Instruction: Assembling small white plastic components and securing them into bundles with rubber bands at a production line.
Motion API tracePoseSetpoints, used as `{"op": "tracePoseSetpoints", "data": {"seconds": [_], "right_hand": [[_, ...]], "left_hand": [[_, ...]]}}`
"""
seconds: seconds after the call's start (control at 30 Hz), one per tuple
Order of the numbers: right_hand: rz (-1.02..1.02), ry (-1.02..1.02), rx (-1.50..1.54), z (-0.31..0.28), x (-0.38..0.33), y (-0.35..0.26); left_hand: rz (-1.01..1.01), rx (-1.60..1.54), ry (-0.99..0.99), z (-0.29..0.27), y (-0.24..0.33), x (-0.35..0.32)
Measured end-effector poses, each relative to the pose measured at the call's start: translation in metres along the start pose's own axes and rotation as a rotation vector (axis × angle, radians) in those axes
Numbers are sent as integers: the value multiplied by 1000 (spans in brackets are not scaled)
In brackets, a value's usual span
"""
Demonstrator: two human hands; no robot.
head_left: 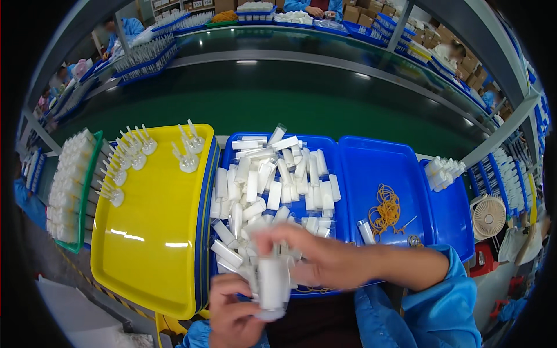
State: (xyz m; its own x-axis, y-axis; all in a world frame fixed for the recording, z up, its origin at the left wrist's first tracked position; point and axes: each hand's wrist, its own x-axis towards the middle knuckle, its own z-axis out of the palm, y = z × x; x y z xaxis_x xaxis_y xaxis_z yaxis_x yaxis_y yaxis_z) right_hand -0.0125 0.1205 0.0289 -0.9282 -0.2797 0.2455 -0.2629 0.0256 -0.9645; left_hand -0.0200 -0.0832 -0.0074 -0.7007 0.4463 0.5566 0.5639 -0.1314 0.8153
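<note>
At the near edge of the heaped blue tray (326,149), the left hand (235,313) has thumb and fingers closed round the lower part of a blurred white bundle (271,284); the right hand (319,255), blurred, bends over its upper end, its grip impossible to tell; white tubes (274,195) fill the heaped blue tray; left of it lies a yellow tray (151,232); right of it, rubber bands (384,211).

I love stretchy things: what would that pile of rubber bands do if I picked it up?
The rubber bands would probably flop, since their thin loops lie loosely curled. They'd likely feel light, being so slender. Some may come up tangled, as many overlap.
</note>
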Motion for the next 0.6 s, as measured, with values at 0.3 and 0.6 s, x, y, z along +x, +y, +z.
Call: {"op": "tracePoseSetpoints", "data": {"seconds": [0.3,0.6], "right_hand": [[-114,-198,-873,-18,42,54],[75,69,-362,-48,18,31]], "left_hand": [[71,87,105,-7,-1,14],[145,160,-49,3,-12,16]]}}
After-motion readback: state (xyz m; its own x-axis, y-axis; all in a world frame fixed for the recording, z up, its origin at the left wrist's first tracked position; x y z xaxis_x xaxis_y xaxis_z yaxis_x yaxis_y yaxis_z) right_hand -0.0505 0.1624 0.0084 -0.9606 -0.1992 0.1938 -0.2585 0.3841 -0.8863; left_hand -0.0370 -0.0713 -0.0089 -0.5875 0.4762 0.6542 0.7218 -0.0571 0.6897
